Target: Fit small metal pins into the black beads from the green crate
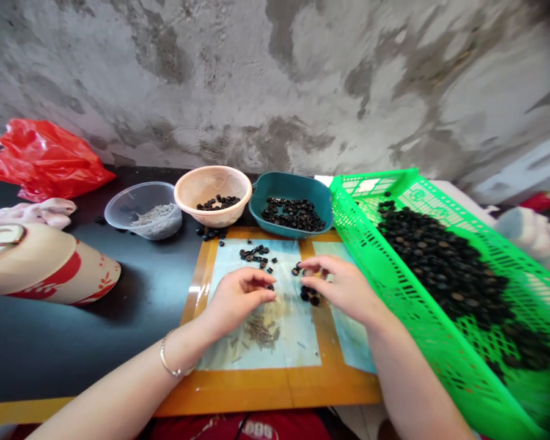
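Observation:
My left hand (238, 296) hovers over the orange-framed board (275, 385), its fingers pinched together on a small black ring. My right hand (341, 284) sits just beside it, fingers curled down over a few black rings (310, 296) on the board; what its fingertips grip is not clear. A small group of black rings (256, 253) lies further back on the board. A heap of thin metal pins (261, 330) lies below my left hand.
A green slotted crate (467, 360) holds many black rings at the right. Behind the board stand a teal dish (261, 211) and a beige bowl (187, 195) with rings, and a clear bowl (119, 214) of pins. At left: a tipped cup (50, 269), a red bag (46, 156).

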The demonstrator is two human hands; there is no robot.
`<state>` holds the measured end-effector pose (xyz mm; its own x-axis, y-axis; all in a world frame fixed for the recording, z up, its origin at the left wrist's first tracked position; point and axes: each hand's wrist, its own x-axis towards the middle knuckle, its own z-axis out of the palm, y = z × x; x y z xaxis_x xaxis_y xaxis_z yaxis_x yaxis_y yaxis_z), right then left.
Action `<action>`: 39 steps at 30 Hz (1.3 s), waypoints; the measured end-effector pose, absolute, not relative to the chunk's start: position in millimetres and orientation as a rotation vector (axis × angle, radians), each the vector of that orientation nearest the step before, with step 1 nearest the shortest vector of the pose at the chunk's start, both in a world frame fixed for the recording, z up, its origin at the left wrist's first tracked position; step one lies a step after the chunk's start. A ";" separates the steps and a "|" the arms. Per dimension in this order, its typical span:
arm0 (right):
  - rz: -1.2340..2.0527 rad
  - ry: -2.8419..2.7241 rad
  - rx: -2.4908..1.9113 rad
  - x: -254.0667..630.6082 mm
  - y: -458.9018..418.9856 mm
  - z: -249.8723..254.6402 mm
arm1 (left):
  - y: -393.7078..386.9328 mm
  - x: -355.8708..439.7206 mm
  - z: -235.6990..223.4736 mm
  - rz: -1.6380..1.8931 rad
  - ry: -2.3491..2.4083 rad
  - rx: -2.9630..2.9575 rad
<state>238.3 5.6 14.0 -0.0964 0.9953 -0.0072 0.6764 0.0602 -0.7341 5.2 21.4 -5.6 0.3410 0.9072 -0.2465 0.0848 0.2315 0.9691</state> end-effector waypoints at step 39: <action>1.078 -1.659 -1.358 201.2 -3.3 -6.8 | 17.0 5.3 3.8 0.752 1.089 1.143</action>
